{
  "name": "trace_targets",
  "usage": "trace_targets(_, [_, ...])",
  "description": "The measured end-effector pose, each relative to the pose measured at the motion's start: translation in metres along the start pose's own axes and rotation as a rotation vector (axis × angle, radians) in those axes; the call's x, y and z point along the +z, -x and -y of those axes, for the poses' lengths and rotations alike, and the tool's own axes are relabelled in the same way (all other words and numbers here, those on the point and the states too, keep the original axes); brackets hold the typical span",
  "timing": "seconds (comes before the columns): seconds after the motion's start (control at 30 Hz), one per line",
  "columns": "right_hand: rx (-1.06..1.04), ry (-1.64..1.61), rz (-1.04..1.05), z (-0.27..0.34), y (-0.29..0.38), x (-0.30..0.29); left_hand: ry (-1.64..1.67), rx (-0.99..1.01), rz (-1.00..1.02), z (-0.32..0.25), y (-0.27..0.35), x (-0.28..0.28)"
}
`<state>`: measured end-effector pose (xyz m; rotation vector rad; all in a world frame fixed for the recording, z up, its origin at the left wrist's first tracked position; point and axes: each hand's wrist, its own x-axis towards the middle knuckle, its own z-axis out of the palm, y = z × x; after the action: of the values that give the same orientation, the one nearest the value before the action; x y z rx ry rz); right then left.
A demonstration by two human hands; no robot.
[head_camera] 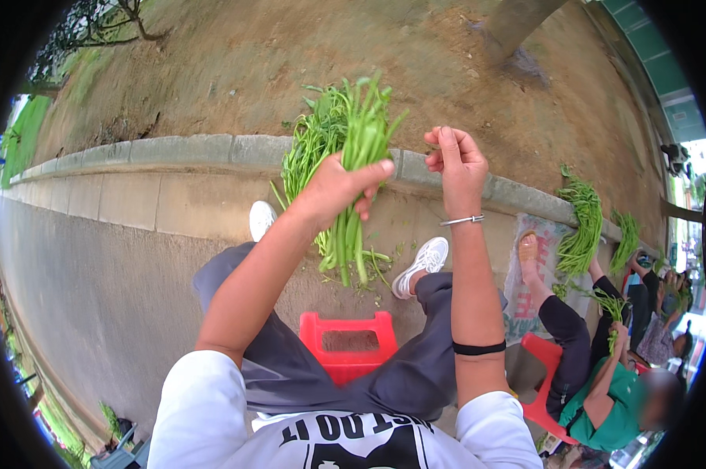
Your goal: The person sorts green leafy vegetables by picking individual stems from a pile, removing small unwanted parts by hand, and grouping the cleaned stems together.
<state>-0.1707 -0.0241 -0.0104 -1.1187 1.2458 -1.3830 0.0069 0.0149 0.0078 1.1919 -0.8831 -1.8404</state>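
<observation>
My left hand (350, 184) is closed around a bunch of green leafy stems (365, 138), held upright in front of me, leaves away from me and cut-looking stalk ends towards me. A larger pile of the same leafy greens (315, 140) lies just behind and left of it, across the kerb. To the right, my right hand (458, 158) is raised apart from the bunch, its fingers curled towards the thumb; whether something small is between the fingertips cannot be told. A metal bangle (462, 220) circles my right wrist. Leaf scraps (382, 275) lie on the paving between my shoes.
A red plastic stool (348, 357) stands between my legs. The stone kerb (183, 150) runs across, with bare soil and a tree trunk (514, 26) beyond. At right, a person in green (605, 404) holds greens beside a printed sheet (520, 281); more piles (581, 225) and people are farther along.
</observation>
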Motion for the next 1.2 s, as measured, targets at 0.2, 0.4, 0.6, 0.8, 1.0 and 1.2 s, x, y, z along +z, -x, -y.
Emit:
trace_targets(0.2, [0.137,0.044,0.188,0.002,0.015,0.013,0.344,0.038,-0.157,-0.008,-0.01,-0.013])
trace_targets(0.4, [0.329,0.004,0.518,-0.008,0.029,0.028,0.532,0.035,-0.25,0.002,-0.025,-0.016])
trace_targets(0.6, [0.138,0.109,0.501,-0.014,0.03,0.023,0.477,0.028,-0.286,0.01,-0.035,-0.012])
trace_targets(0.8, [-0.354,0.658,0.417,-0.007,0.024,0.019,0.423,0.122,-0.418,0.023,-0.046,-0.017])
trace_targets(1.0, [-0.423,0.546,0.589,-0.028,0.035,0.027,0.534,0.137,-0.535,0.041,-0.065,-0.017])
trace_targets(1.2, [-0.32,0.795,0.553,-0.039,0.052,0.04,0.658,0.179,-0.54,0.048,-0.069,-0.005])
